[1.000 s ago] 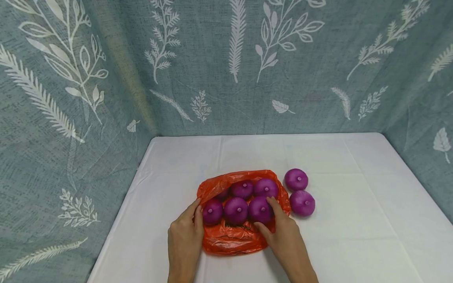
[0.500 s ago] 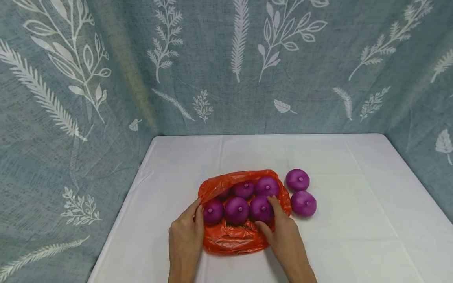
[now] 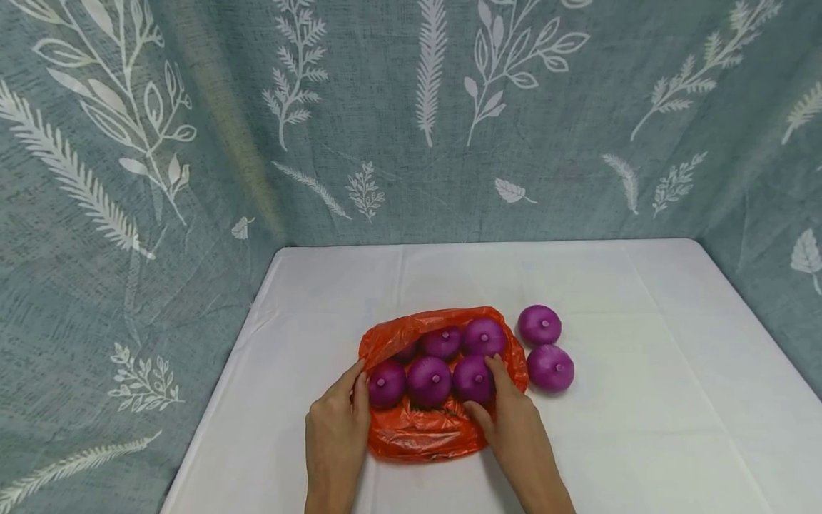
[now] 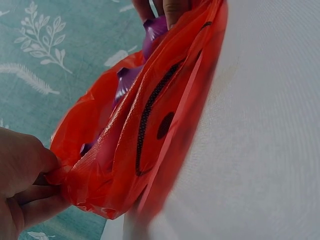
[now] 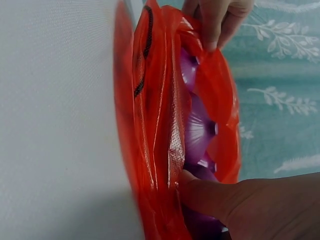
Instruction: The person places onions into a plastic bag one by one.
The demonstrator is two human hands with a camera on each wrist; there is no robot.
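Observation:
A red plastic bag point(image 3: 417, 439) lies with its mouth spread, holding several purple onions, each with a small nub on top. My left hand point(image 3: 337, 428) pinches the bag's left edge between thumb and fingers; the left wrist view shows the red film point(image 4: 90, 195) bunched in that grip. At the front right inside the bag, my right hand point(image 3: 516, 425) grips an onion point(image 3: 473, 380), thumb on its near side and fingers on its far right. Beside it in the bag is another onion point(image 3: 429, 382). In the right wrist view the thumb point(image 5: 205, 195) lies at the bag's rim.
Two loose onions, a far one point(image 3: 539, 325) and a nearer one point(image 3: 550, 369), sit just right of the bag. A white cloth point(image 3: 642, 400) covers the table. Blue-green leaf-patterned curtains point(image 3: 385, 114) stand behind it and along both sides.

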